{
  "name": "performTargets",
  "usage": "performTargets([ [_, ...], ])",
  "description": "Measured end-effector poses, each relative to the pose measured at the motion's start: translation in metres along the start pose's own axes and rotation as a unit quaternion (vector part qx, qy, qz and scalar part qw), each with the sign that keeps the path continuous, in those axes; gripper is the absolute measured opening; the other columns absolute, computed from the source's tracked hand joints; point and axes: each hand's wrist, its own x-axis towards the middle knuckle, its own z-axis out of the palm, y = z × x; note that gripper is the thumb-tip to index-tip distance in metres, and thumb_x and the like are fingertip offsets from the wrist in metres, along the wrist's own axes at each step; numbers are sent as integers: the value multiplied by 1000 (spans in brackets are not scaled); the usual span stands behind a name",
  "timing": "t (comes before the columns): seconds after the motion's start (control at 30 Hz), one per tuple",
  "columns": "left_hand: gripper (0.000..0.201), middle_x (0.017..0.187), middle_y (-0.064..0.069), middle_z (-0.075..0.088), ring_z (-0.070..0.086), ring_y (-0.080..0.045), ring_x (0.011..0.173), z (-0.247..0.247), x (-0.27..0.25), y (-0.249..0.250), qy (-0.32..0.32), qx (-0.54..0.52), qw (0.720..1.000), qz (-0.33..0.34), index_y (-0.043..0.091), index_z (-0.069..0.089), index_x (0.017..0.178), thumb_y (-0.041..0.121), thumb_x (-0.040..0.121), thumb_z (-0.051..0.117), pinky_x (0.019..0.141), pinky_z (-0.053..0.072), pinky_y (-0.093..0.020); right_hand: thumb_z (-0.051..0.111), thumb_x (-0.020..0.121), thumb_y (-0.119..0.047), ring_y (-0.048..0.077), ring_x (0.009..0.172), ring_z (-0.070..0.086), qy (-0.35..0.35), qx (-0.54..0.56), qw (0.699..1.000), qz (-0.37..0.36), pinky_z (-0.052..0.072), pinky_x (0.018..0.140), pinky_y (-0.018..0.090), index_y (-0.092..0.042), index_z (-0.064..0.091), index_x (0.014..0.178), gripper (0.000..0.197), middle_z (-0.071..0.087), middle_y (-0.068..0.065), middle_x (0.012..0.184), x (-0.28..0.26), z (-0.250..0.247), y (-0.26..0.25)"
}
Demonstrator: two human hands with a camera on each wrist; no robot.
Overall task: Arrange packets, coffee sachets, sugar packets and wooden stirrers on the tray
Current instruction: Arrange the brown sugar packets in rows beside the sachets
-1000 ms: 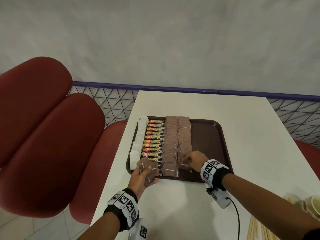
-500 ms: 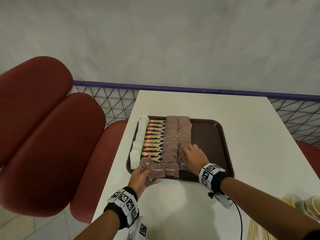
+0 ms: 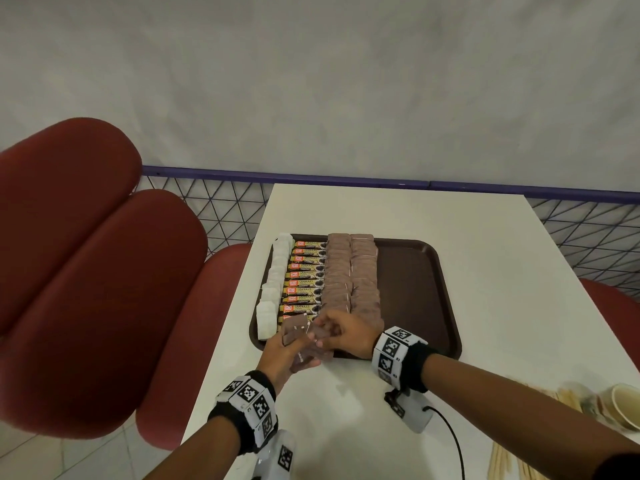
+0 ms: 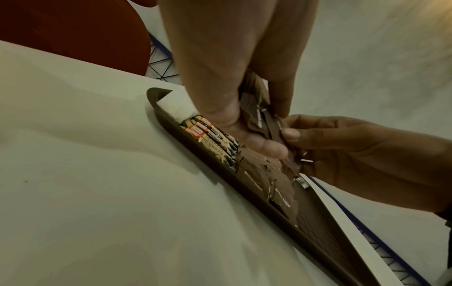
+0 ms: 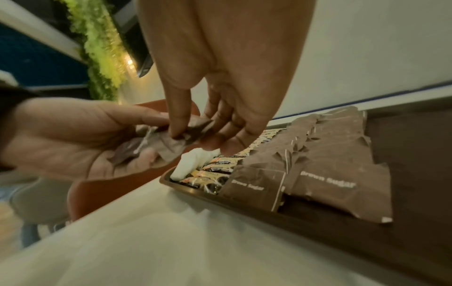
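Note:
A dark brown tray (image 3: pixel 415 271) holds a row of white packets (image 3: pixel 277 271), a row of coffee sachets (image 3: pixel 306 282) and two rows of brown sugar packets (image 3: pixel 349 271). Its right part is bare. Over the tray's near left corner my left hand (image 3: pixel 287 344) holds a small stack of brown sugar packets (image 3: pixel 304 358). My right hand (image 3: pixel 332 327) meets it and pinches one packet (image 5: pixel 195 127) of that stack between thumb and fingers. In the left wrist view the stack (image 4: pixel 259 116) sits under my left thumb. Wooden stirrers (image 3: pixel 512 462) lie at the table's near right.
The white table (image 3: pixel 485 306) stands against a mesh rail (image 3: pixel 221 209), with red padded seats (image 3: pixel 86 271) on the left. A paper cup (image 3: pixel 623 403) and wrappers sit at the right edge. A black cable (image 3: pixel 450 434) runs from my right wrist.
My right hand left the near end of the right sugar row, swung left to my left hand and took hold of a packet there. The left hand stayed in place.

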Motion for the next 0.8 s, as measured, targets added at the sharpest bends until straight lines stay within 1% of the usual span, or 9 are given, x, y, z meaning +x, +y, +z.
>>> performTargets([
  [0.1, 26, 104, -18, 67, 67, -26, 85, -2, 2, -1, 19, -20, 1000, -6, 6, 56, 116, 3, 90, 55, 63, 60, -33, 67, 82, -11, 4, 73, 48, 30, 38, 998, 29, 40, 69, 14, -17, 55, 94, 18, 50, -11, 79, 1, -6, 1],
  [0.17, 20, 93, -15, 65, 63, -25, 81, -4, 4, -1, 41, -46, 998, -14, 5, 56, 110, -1, 92, 50, 60, 60, -32, 68, 81, -10, 7, 73, 51, 85, 50, 994, 51, 44, 73, 19, -23, 51, 76, 23, 51, -10, 76, 1, -17, 5],
  [0.3, 16, 92, -15, 62, 61, -25, 82, -10, 5, 1, 51, -48, 997, -15, 5, 58, 97, -3, 93, 44, 61, 59, -32, 68, 80, -8, 10, 68, 57, 169, 52, 976, 127, 52, 65, 26, -24, 46, 68, 30, 53, -3, 77, -2, -48, 18],
  [0.4, 16, 95, -15, 63, 62, -25, 84, -13, 5, -1, 58, -36, 998, -12, 1, 58, 104, -1, 94, 46, 63, 59, -32, 64, 83, -10, 17, 72, 56, 147, -42, 977, 152, 47, 53, 15, -25, 46, 72, 26, 55, -2, 80, -12, -67, 25],
  [0.47, 18, 96, -15, 64, 63, -25, 86, -13, 6, -2, 62, -27, 998, -9, -1, 56, 110, 0, 94, 47, 63, 59, -31, 63, 83, -8, 17, 73, 57, 122, -106, 976, 144, 48, 62, 20, -19, 57, 81, 12, 59, -1, 81, -19, -77, 25],
  [0.5, 18, 96, -15, 65, 64, -25, 86, -13, 6, -3, 62, -24, 998, -9, 0, 56, 110, 1, 94, 47, 62, 60, -31, 64, 82, -8, 15, 73, 55, 110, -140, 974, 138, 45, 67, 21, -18, 59, 80, 11, 57, -4, 78, -21, -79, 26],
  [0.57, 19, 97, -14, 66, 65, -25, 86, -13, 7, -3, 62, -19, 998, -8, 0, 56, 112, 1, 94, 49, 62, 60, -31, 66, 82, -9, 7, 65, 48, 86, -161, 972, 151, 37, 61, 15, -17, 59, 75, 13, 48, -10, 68, -24, -83, 28],
  [0.63, 21, 97, -14, 66, 66, -24, 86, -12, 7, -3, 61, -14, 998, -9, 0, 55, 114, 2, 93, 50, 61, 60, -31, 67, 82, -11, 2, 62, 44, 66, -169, 970, 161, 33, 57, 13, -8, 66, 92, 11, 47, -11, 68, -23, -83, 31],
  [0.8, 26, 97, -15, 67, 66, -26, 87, -11, 7, -2, 57, -14, 998, -14, -3, 54, 118, 1, 93, 49, 62, 60, -33, 64, 84, -21, 24, 95, 59, 17, -232, 957, 173, 43, 81, 26, -5, 63, 104, 27, 63, 12, 106, -17, -68, 36],
])
